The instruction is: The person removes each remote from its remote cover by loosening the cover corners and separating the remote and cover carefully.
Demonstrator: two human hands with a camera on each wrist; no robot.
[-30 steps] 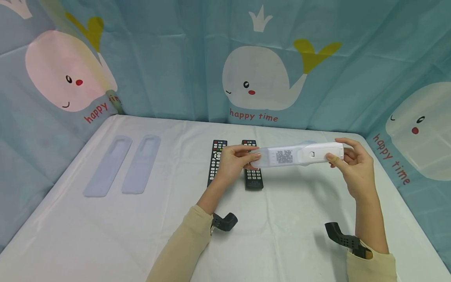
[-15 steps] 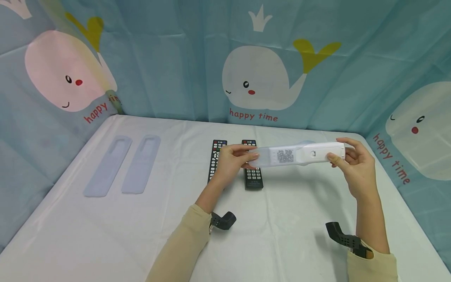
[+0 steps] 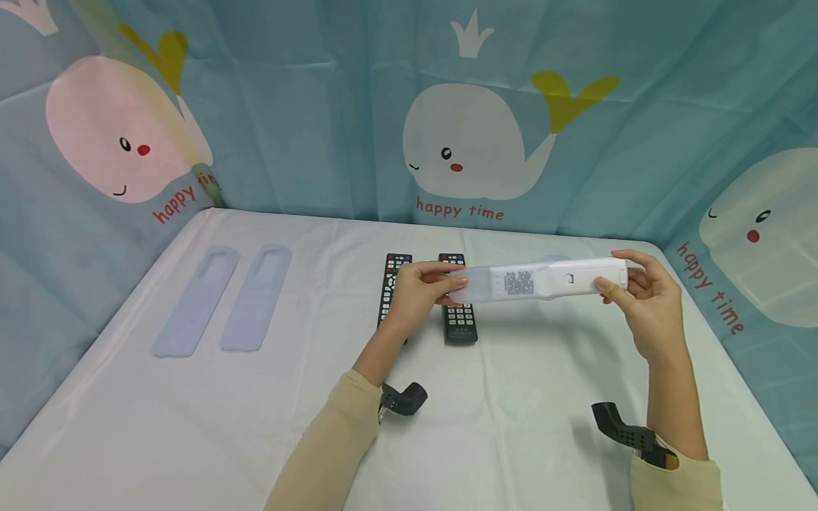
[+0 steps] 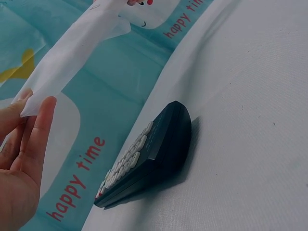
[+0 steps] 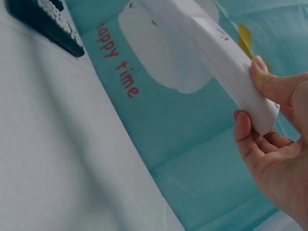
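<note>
A white remote control [image 3: 584,275] is held level above the table, its back with a printed code label turned to the head camera. A translucent sleeve [image 3: 479,285] covers its left part and extends past it on the left. My left hand [image 3: 418,294] pinches the free end of this sleeve [image 4: 67,57] between thumb and fingers. At the other end, my right hand [image 3: 652,305] grips the bare remote, thumb on its back and fingers beneath, as the right wrist view shows. Behind the left hand lies a black remote [image 3: 461,326], partly hidden by hand and sleeve.
Another black remote [image 3: 388,287] lies left of the first, partly covered by the left hand. Two more translucent sleeves [image 3: 197,305] lie flat on the left of the white-covered table [image 3: 319,426]. A blue whale-print curtain [image 3: 307,128] rises along the table's back and sides.
The hands have drawn very slightly apart: the right hand and the white remote have shifted a little right, the left hand a little left. The things on the table have stayed put.
</note>
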